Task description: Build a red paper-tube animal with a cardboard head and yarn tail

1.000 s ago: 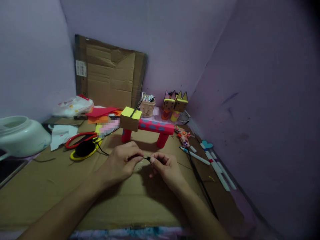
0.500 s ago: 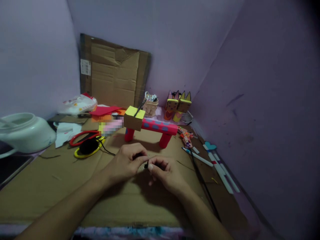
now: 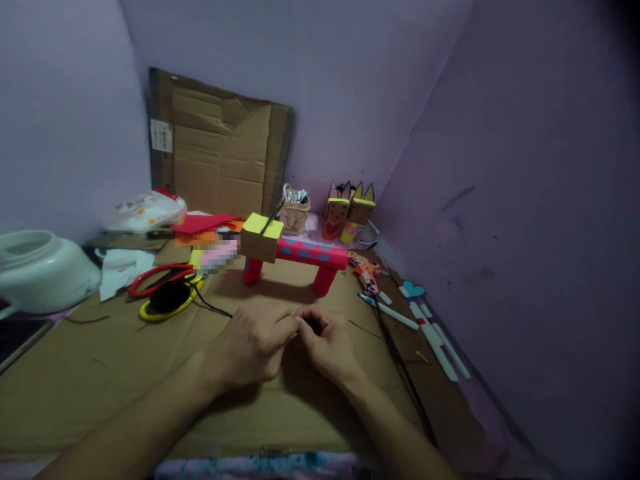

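Note:
My left hand (image 3: 253,343) and my right hand (image 3: 325,343) meet fingertip to fingertip low over the brown cardboard sheet (image 3: 125,373). Both are closed in a pinch around a small black piece (image 3: 313,325), which is mostly hidden inside my right fingers. Just beyond my hands stands a paper animal (image 3: 287,257) with a red, blue-spotted body, red legs and a brown box head with a yellow top.
At the left lie a red-and-yellow ring with black thread (image 3: 167,293) and a pale green plastic pot (image 3: 43,270). Pens (image 3: 430,330) and a thin black strip (image 3: 400,363) lie at the right by the wall. Two cat figures (image 3: 350,210) and a pen cup (image 3: 295,210) stand at the back.
My hands have drawn closer together and lower, and the black piece that showed between my fingertips is now mostly covered by my right fingers.

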